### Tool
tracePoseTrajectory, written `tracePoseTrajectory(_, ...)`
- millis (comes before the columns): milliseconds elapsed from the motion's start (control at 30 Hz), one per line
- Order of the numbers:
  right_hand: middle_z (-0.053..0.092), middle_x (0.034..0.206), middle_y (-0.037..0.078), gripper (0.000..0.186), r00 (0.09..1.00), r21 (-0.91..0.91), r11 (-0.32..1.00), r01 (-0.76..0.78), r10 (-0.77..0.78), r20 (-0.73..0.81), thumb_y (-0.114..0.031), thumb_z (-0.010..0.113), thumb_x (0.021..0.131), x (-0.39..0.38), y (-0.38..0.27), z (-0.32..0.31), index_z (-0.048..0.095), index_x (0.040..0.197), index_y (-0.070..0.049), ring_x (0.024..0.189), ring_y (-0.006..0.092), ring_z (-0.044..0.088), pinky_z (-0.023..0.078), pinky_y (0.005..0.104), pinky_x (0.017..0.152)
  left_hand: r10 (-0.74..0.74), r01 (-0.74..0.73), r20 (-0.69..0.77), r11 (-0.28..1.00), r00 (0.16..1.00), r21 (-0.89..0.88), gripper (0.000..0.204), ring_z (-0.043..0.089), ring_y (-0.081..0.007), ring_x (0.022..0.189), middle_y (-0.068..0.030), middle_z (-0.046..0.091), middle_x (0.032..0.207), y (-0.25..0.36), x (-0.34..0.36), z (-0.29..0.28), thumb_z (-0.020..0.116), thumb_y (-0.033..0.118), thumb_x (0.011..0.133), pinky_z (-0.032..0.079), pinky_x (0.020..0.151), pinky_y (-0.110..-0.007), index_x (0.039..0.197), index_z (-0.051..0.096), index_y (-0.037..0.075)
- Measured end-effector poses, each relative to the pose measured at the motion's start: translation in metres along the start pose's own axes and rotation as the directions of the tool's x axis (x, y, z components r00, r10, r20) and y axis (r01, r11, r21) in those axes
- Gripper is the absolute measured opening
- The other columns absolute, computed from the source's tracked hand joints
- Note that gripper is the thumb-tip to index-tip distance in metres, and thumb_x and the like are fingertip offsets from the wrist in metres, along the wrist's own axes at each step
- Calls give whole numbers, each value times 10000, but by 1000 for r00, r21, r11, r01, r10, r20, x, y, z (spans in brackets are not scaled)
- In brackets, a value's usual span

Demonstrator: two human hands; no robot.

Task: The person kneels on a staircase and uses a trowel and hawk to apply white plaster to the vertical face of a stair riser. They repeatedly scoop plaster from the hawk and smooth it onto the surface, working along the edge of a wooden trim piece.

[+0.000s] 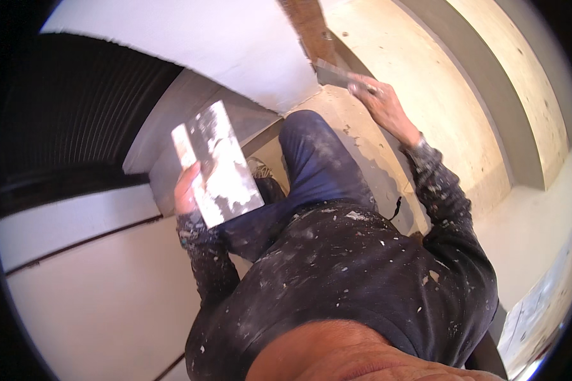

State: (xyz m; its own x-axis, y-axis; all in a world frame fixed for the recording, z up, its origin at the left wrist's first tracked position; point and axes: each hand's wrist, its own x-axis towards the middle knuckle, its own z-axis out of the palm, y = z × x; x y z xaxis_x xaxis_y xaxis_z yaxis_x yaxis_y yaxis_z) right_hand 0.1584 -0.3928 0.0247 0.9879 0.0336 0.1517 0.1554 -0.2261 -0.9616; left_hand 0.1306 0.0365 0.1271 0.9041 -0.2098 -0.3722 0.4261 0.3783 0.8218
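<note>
My left hand (187, 189) is closed around a flat rectangular plastering trowel (225, 162), held out at my left side. Patches of white filler cover much of its metal face. Out at the upper right, my right hand (382, 106) grips a putty knife (333, 75), slightly blurred. Its blade is at the lower end of a brown wooden strip (313, 28), beside the corner of a white wall panel (235, 54). Whether the blade touches the surface I cannot tell. Dried white splashes mark my dark sleeves.
Pale steps or ledges with grey edges (483, 76) curve along the right. A dark ribbed panel (76, 114) stands at the left, above a white surface (95, 286). My bent knee (308, 130) is close below the panel corner. Grey smears spot the beige surface beside it.
</note>
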Motion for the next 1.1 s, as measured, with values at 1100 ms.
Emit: tracePoseTrajectory(1100,679,835,262,399,970,-184,964,-189,155,-185,-354,619,994,52,99,23,706,1145,4,684,360,655,521,438,707,-6,20,102,990,995,-137,512,608,-312,1212,-185,586,1371,-13,-4,-40,496,233,1025,486,1045,-467,1474,422,-1)
